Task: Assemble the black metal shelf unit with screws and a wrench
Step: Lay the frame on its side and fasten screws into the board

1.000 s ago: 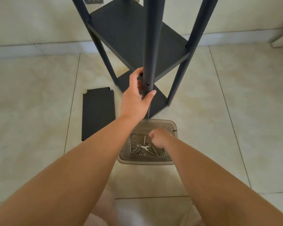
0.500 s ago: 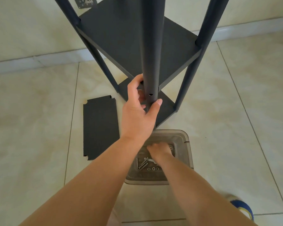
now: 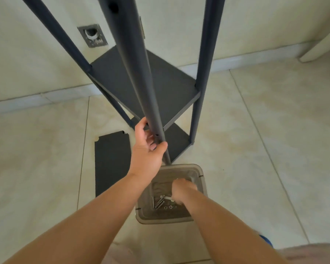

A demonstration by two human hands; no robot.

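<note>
Pale tiled floor [image 3: 274, 141], with shelf unit [image 3: 141, 82] standing near wall. Left hand [image 3: 148, 155] curled around front pole [image 3: 139, 82], as before. Right hand [image 3: 181, 189] moved deeper into plastic tray [image 3: 202, 180], among screws [image 3: 158, 202]; grip hidden, cannot tell. Probably picking hardware for loose panel [image 3: 111, 164].

No text, label, brand or number can be read anywhere; the wall plate [image 3: 92, 36] at upper left is too blurred.
</note>
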